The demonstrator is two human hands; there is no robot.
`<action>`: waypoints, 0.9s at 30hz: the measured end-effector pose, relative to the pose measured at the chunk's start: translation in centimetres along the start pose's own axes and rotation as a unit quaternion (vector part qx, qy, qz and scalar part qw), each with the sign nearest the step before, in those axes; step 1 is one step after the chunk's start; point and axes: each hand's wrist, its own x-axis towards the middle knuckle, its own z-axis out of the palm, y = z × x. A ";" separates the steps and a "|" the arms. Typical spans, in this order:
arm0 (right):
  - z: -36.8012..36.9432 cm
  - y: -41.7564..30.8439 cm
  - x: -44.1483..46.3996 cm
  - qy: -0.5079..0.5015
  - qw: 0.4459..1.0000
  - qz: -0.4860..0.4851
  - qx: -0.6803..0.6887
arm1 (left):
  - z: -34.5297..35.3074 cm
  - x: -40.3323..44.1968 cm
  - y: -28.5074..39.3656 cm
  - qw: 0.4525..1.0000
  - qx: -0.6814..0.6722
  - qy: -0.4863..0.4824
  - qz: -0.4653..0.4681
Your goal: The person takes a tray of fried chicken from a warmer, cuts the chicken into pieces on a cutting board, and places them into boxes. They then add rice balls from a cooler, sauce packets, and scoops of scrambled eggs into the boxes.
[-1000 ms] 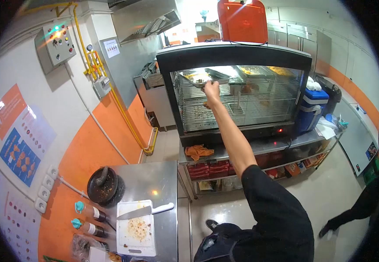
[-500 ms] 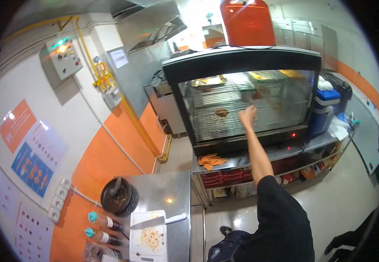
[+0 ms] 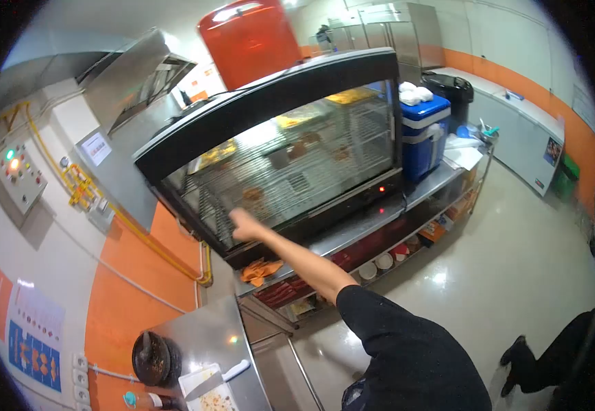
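"Head view: where is the right hand (image 3: 245, 226)?"

"In front of the case (image 3: 270, 99), near the left end of its glass (image 3: 338, 164). The bare forearm reaches up from a loose, matte black sleeve (image 3: 407, 342)."

"What are the fingers doing?"

"They look bent, but they are small and partly turned away. I cannot tell whether they grip something, nor whether they touch the glass."

"And the case, what is it made of?"

"Smooth, shiny panes in a thick black frame with a gently bowed top edge. Behind them sit ribbed wire racks (image 3: 297, 181), with a shallow metal tray (image 3: 214, 156) of yellowish food on the upper one."

"Which way does it point?"

"Its long axis climbs from lower left to upper right, and its front looks toward the person and the lower right. It stands on a steel table (image 3: 379, 216)."

"What lies around it?"

"A crumpled orange cloth (image 3: 260, 271) under its near left corner, a boxy blue cooler (image 3: 423, 140) with rounded edges beside its right end, and a glossy red box (image 3: 253, 42) showing above its top edge."

"And lower left?"

"A second steel top (image 3: 222, 329) bears a round, dark, rough mortar (image 3: 152, 359) and a white board (image 3: 209, 390) strewn with crumbs. A knife (image 3: 237, 370) lies on the board, its white handle toward the upper right."
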 end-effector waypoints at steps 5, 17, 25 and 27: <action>-0.2 2.5 -15.9 -0.083 0.975 -0.187 0.087 | 10.9 -0.3 0.5 0.991 0.015 -0.129 0.038; -43.7 18.6 -62.6 0.021 0.888 0.452 0.085 | 65.6 -1.8 7.8 0.793 0.013 -0.518 0.320; -68.4 23.2 -40.9 0.333 0.922 0.198 -0.017 | 105.5 0.1 18.1 0.733 0.187 -0.248 0.606; -73.9 26.0 -35.3 0.335 0.929 0.140 -0.070 | 111.7 2.2 20.2 0.759 0.313 -0.290 0.492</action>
